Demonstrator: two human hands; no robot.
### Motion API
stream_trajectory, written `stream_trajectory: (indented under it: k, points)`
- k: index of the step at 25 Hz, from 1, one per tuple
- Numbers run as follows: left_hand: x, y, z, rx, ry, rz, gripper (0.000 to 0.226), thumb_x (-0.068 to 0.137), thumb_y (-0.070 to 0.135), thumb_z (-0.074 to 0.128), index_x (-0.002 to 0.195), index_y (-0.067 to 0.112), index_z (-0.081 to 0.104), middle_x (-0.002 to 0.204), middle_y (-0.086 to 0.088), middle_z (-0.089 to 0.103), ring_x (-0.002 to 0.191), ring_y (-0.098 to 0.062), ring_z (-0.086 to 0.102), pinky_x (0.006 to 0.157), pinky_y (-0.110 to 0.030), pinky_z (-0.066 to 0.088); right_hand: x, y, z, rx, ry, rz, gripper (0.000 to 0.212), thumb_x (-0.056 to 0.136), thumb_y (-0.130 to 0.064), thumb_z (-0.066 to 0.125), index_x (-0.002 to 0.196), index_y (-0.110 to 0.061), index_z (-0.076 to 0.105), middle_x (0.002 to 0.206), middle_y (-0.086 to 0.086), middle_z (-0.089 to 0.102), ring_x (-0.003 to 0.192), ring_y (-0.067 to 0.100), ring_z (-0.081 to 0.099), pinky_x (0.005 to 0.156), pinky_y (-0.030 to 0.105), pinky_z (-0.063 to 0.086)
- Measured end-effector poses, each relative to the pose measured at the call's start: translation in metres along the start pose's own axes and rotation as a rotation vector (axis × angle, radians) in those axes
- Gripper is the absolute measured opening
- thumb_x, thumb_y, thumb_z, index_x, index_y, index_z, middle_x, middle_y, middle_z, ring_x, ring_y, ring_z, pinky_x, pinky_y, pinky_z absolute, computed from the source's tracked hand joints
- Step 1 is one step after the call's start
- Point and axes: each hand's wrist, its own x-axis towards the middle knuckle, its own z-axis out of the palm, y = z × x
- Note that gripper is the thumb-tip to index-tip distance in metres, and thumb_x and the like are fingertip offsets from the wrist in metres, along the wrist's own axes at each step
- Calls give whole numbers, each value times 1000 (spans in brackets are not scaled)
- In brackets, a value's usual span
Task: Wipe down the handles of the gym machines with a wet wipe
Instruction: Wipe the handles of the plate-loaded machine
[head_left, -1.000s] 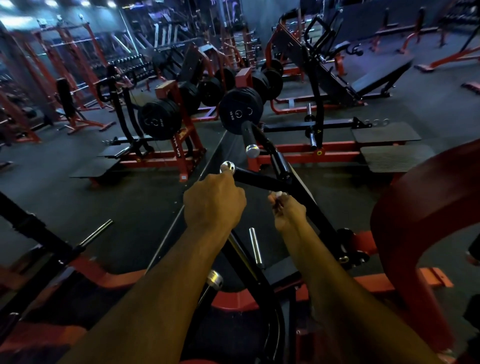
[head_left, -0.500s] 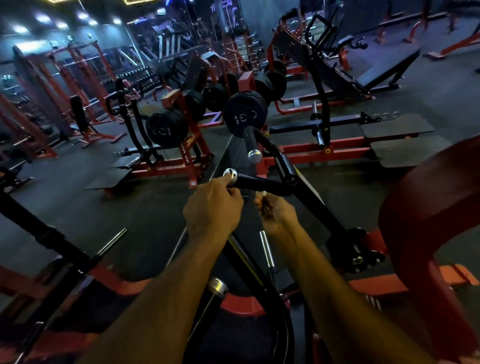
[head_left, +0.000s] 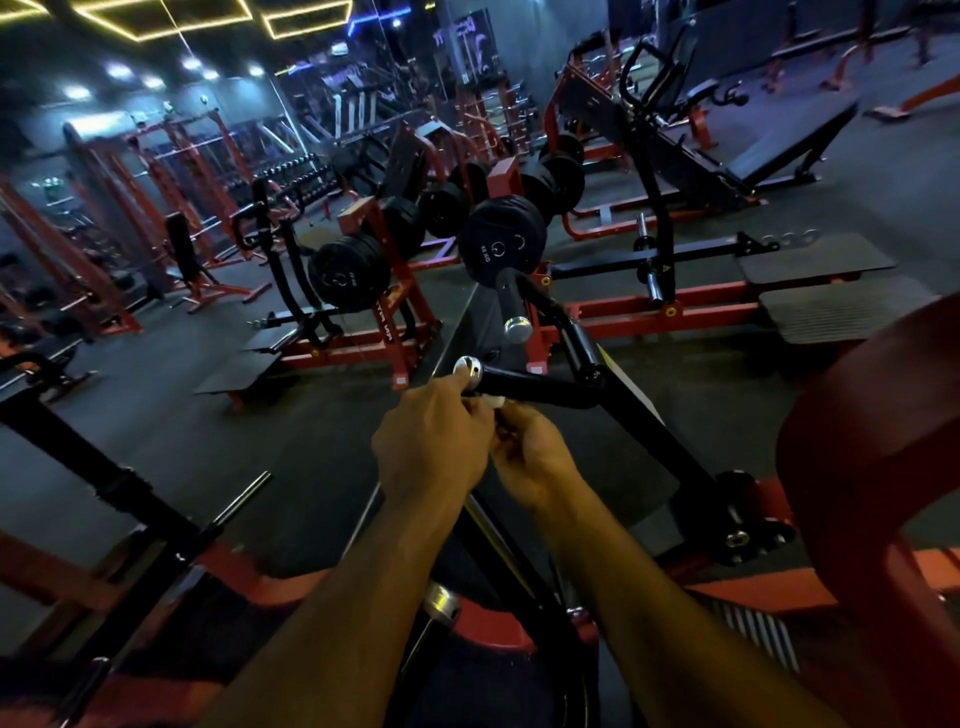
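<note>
Dark rubber gym floor (head_left: 171, 441) spreading across whole frame, carrying all machines. Red-framed plate-loaded machine (head_left: 400, 312) standing on it at centre left, black weight plates (head_left: 348, 273) hanging off its pegs. Black footplates (head_left: 815, 265) sitting on red base rails at centre right. Incline bench (head_left: 779, 150) standing on floor at upper right. Red racks (head_left: 93, 249) lining floor along left edge. Red frame rails (head_left: 805, 582) lying along floor at lower right.

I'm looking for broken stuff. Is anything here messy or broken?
Nothing stands out. Both hands, left and right, hold a white wipe under the black handle. Weight plates sit on their pegs.
</note>
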Motion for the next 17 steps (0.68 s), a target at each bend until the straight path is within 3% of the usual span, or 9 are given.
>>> stream_trajectory:
  k: [5,8,10,13,15,17]
  points:
    - [0,0,0,10,1,-10,42,103,35,51,145,39,52,90,4,67,67,-10,57,56,-28,44,-23,-28,-20,-261,-55,-35,17,95,0,57,106,3,69,97,15,74,74,17,64,65,26,56]
    - [2,-2,2,45,25,4,41,103,34,50,144,38,53,89,4,67,69,-11,59,58,-27,43,-27,-53,-45,-585,114,-303,16,94,-1,61,107,-3,72,98,10,74,75,17,65,64,27,56]
    - [1,0,0,63,9,5,41,104,34,49,145,39,51,85,6,62,60,-4,48,53,-24,37,-22,-75,-50,-943,200,-515,17,99,-10,59,110,-16,71,99,-4,70,85,4,67,70,21,53]
    - [-1,2,-2,80,7,-13,42,104,35,50,145,41,50,76,10,55,53,-1,38,48,-20,27,-3,-98,-24,-1352,-37,-665,19,102,-14,54,116,-17,67,109,-14,67,94,-11,63,78,10,50]
    - [-2,0,-1,52,18,-15,40,103,35,51,142,41,54,67,13,48,54,-1,42,48,-22,29,6,-96,4,-1497,-222,-693,23,104,-15,52,121,-14,67,116,-4,70,102,-1,65,88,16,52]
    - [-3,2,-3,38,20,-41,26,103,35,51,123,37,67,66,12,49,55,-3,46,50,-24,35,10,-89,22,-1569,-349,-745,26,103,-9,50,124,-10,66,122,5,69,111,11,64,96,24,51]
